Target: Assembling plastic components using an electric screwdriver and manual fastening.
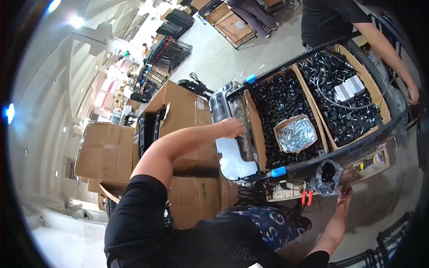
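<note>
Looking down through the head camera, the person's left hand reaches out to the left end of a black-framed cart, resting against a clear plastic sleeve of shiny metal parts that stands beside the cardboard wall of a box. Its grip is turned away, so I cannot tell whether the fingers close on the sleeve or only press it. The right hand is low at the cart's near edge, fingers pinched on the bottom of a clear plastic bag of small black parts that hangs just under the black frame rail.

A long cardboard box filled with black round caps lies on the cart, and a small open carton of silver screws sits on those caps. A second cardboard box of black parts with a grey cable and white packets lies beside it. Red-handled pliers lie on the lower shelf near the bag.

In my judgement, handling goes best if the bag is held by its neck, mouth up, and the sleeve is steadied with the whole palm.

The fisheye rim bends everything. The left fingertips are hidden, the bag's opening is hard to make out, and another person's arm is cut off at the upper right.
</note>
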Demonstrator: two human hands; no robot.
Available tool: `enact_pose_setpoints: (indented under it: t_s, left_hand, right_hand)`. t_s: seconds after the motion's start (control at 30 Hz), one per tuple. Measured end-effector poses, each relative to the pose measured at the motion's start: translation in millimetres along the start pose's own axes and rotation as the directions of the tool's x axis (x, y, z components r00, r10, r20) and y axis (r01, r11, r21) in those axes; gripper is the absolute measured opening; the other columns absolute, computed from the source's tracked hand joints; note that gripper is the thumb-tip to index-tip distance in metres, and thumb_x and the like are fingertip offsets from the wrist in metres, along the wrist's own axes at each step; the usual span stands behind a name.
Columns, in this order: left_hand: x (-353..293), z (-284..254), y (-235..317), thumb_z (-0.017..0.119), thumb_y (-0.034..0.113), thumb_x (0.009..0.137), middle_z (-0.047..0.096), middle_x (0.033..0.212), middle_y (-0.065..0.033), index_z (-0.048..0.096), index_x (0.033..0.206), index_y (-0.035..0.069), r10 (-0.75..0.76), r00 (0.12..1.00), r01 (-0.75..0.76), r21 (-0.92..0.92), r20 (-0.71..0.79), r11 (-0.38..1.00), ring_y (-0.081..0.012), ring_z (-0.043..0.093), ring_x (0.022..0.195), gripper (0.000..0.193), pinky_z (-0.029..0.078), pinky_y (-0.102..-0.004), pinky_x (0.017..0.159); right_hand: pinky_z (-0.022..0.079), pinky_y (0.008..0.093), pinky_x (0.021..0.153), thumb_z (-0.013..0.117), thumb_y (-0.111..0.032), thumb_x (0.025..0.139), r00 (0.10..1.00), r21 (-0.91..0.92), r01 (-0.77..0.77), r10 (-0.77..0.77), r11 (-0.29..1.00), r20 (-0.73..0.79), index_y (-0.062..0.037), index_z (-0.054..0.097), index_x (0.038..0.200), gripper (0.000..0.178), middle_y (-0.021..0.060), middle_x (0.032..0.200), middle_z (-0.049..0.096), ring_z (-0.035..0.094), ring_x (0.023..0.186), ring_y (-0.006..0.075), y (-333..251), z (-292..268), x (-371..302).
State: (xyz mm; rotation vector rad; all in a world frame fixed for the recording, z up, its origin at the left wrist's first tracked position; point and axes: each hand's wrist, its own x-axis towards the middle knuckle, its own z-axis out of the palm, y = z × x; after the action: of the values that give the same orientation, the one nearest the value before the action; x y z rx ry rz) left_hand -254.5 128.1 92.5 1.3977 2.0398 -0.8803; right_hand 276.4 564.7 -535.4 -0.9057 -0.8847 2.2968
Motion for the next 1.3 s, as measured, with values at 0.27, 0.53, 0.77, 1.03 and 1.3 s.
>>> enact_pose_setpoints:
  t_s: [0.27, 0.53, 0.77, 1.03, 1.3]
  left_hand:
    - [27, 16, 7, 0.055, 0.027, 0.084, 0.068, 0.085, -0.0034, 0.071, 0.075, 0.017, 0.261, 0.962, -0.231, 0.272, -0.08, 0.934, -0.0246, 0.059, 0.1, 0.021, 0.043, -0.038, 0.089]
    - [23, 53, 8, 0.053, 0.026, 0.083, 0.068, 0.084, -0.001, 0.07, 0.077, 0.02, 0.101, 0.878, -0.071, 0.082, -0.468, 0.994, -0.02, 0.058, 0.097, 0.019, 0.04, -0.0378, 0.084]
    - [-2, 55, 17, 0.055, 0.017, 0.08, 0.065, 0.096, -0.0085, 0.065, 0.088, 0.011, -0.1, 0.694, -0.05, -0.186, -0.713, 0.981, -0.0245, 0.056, 0.095, 0.014, 0.043, -0.0386, 0.084]
    - [-39, 224, 93, 0.054, 0.007, 0.075, 0.065, 0.09, -0.0178, 0.065, 0.093, 0.003, -0.993, 0.12, -0.164, -0.986, -0.002, -0.018, -0.0362, 0.062, 0.089, 0.021, 0.05, -0.0439, 0.083]
    - [40, 295, 185, 0.06, 0.025, 0.077, 0.063, 0.106, -0.0204, 0.064, 0.104, 0.003, -0.763, 0.646, 0.056, -0.998, 0.025, 0.015, -0.037, 0.059, 0.103, 0.035, 0.048, -0.0417, 0.091]
  right_hand:
    - [0.045, 0.0294, 0.085, 0.062, -0.008, 0.088, 0.957, -0.275, 0.033, -0.11, 0.961, -0.267, -0.002, 0.056, 0.106, 0.02, 0.0042, 0.096, 0.06, 0.056, 0.086, 0.011, -42, 102, -95]
    - [0.052, 0.0299, 0.077, 0.071, -0.027, 0.087, 0.921, -0.29, -0.154, 0.032, 0.945, -0.388, -0.0133, 0.056, 0.117, 0.036, 0.0001, 0.105, 0.062, 0.059, 0.087, 0.012, -195, 265, -256]
    - [0.049, 0.0345, 0.068, 0.065, -0.048, 0.086, 0.944, 0.444, -0.014, 0.158, 0.896, -0.289, -0.0057, 0.056, 0.095, 0.044, 0.007, 0.086, 0.06, 0.057, 0.076, 0.0214, -195, 341, -303]
    - [0.037, 0.026, 0.057, 0.06, -0.053, 0.086, 0.98, 0.253, -0.101, 0.053, 0.962, 0.189, -0.0064, 0.049, 0.072, 0.05, 0.0041, 0.069, 0.049, 0.045, 0.062, 0.0172, -233, 442, -282]
    - [0.043, 0.0266, 0.058, 0.062, -0.047, 0.086, 0.935, 0.6, -0.329, 0.342, 0.729, 0.098, -0.0064, 0.046, 0.075, 0.045, 0.0019, 0.07, 0.041, 0.047, 0.072, 0.0164, -246, 513, -304]
